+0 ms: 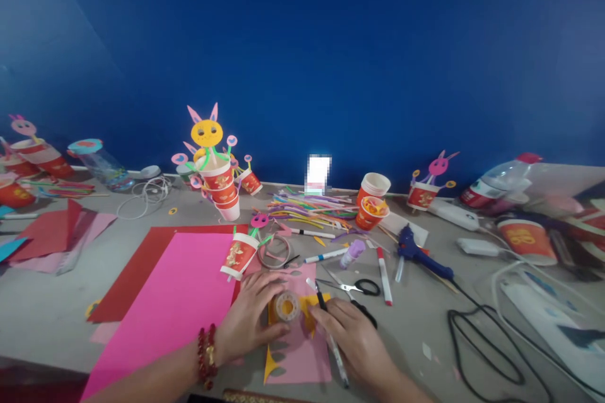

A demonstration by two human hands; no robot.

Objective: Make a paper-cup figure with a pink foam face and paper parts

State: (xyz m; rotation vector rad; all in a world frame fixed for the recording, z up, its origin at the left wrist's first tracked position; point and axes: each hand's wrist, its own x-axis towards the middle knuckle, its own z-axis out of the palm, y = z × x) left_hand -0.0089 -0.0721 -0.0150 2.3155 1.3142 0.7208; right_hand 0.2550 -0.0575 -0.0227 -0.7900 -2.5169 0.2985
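Note:
My left hand [258, 315] rests over a pink sheet [312, 352] with its thumb and fingers curved around a small roll of tape [287, 306]. Under the roll lies yellow paper [324, 299] with cut edges. On the right, my right hand [352, 330] is closed on a white and black pen [338, 356], which slants across the pink sheet. Its fingertips touch the yellow paper; part of the grip is hidden. Just beyond this hand lie scissors [350, 288] with black handles.
A bright pink sheet [174, 296] over a red one lies left. Decorated paper cups [215, 179], pipe cleaners [312, 209] and a red marker [384, 277] stand or lie farther back. Right are a blue glue gun [420, 252], its black cord [486, 346] and a plastic bottle [498, 182].

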